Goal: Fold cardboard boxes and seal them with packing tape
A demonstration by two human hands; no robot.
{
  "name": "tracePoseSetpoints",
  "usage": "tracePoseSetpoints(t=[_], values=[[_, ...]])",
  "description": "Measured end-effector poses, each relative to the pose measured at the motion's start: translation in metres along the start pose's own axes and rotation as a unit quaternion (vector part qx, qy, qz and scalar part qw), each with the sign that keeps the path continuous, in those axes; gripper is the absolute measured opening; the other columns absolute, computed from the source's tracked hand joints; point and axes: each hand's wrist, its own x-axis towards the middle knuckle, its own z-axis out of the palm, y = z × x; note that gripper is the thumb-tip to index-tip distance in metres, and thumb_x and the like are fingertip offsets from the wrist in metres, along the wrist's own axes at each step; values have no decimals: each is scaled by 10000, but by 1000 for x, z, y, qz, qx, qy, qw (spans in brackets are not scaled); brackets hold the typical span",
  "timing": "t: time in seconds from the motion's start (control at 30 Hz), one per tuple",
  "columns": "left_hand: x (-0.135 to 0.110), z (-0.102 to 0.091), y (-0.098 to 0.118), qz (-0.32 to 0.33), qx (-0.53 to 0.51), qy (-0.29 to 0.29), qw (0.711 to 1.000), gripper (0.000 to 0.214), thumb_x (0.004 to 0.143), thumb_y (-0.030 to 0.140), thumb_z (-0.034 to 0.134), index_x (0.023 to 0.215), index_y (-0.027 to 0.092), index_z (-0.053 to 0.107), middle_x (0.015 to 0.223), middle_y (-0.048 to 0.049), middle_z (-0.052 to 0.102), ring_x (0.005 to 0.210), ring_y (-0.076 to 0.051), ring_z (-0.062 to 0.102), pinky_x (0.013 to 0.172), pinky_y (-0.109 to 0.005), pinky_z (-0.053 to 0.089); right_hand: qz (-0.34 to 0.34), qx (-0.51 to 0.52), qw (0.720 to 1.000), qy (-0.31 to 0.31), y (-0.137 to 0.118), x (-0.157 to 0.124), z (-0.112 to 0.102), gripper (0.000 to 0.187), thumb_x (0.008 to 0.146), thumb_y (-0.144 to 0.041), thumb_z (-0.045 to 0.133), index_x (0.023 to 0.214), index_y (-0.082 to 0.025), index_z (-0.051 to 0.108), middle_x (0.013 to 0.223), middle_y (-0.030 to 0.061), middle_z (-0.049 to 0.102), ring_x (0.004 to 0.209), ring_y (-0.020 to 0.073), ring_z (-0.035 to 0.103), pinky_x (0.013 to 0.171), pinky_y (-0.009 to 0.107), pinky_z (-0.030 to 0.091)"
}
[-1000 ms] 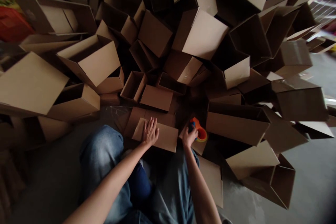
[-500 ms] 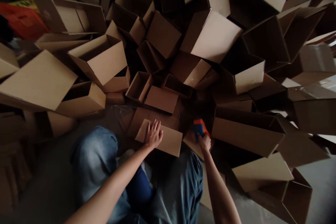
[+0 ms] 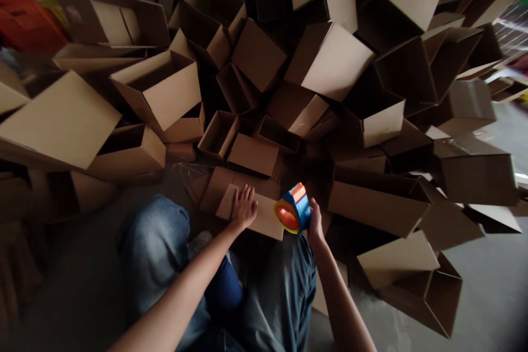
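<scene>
My left hand lies flat, fingers stretched out, on the upper face of a small cardboard box in front of my knees. In my right hand is a blue and orange tape dispenser with a yellow-rimmed ring on its side. The fingers wrap around its right side and are partly hidden. The dispenser is held over the right end of the small box; whether it touches the cardboard I cannot tell. Beneath and behind the box spreads a darker flat piece of cardboard.
Open cardboard boxes are heaped ahead and to both sides, among them a long box close by my right hand and a small open box ahead. An orange crate stands far left. Grey floor shows at right.
My right hand has moved left and turned, bringing the tape dispenser from beside the small box to over its right end. The left hand stays pressed on the box.
</scene>
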Motion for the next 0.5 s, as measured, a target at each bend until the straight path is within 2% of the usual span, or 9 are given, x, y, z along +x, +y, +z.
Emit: tracePoseSetpoints(t=[0.2, 0.5], values=[[-1, -5, 1, -3, -9, -1, 1000, 554, 990, 331, 309, 1483, 98, 407, 1534, -123, 444, 1470, -240, 308, 1231, -502, 165, 14, -38, 999, 1, 4, -5, 29, 519, 690, -724, 512, 579, -231, 396, 485, -48, 351, 479, 106, 322, 457, 256, 316], [0, -6, 1, -4, -12, -10, 1000, 549, 990, 318, 292, 1489, 126, 417, 1529, -130, 451, 1468, -255, 317, 1224, -520, 168, -35, -102, 994, -32, -2, 0, 55, 572, 681, -763, 470, 508, -238, 325, 479, -42, 289, 507, 93, 252, 459, 255, 218]])
